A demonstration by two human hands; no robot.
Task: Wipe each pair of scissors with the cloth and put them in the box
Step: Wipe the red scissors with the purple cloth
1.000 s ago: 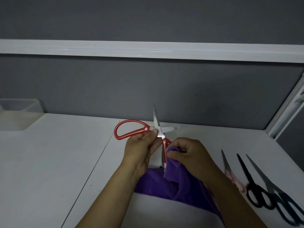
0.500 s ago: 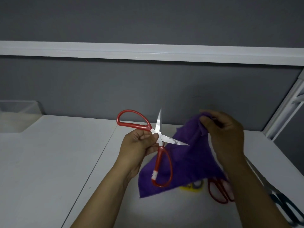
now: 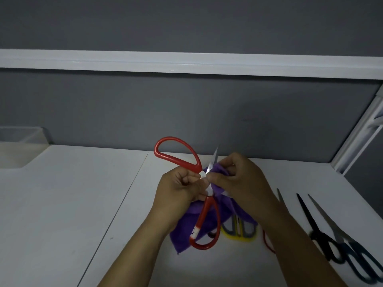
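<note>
My left hand [image 3: 180, 189] grips the red-handled scissors [image 3: 176, 156] at the pivot, blades spread open above the white desk. One red loop points up and left, the other hangs down toward me. My right hand [image 3: 238, 181] pinches the purple cloth [image 3: 186, 228] around a blade close to the pivot. The cloth drapes down under both hands. A clear plastic box [image 3: 22, 137] stands at the far left by the wall.
On the desk [image 3: 72, 204] to the right lie black scissors [image 3: 315, 226] and dark teal-handled scissors [image 3: 356, 255]. Yellow-handled scissors [image 3: 238, 233] and part of a red handle [image 3: 267, 243] show under my right forearm. A grey partition wall runs behind.
My right hand came down and left from its raised position, bringing the cloth onto the blade at the pivot. The scissors stay in my left hand, tilted slightly.
</note>
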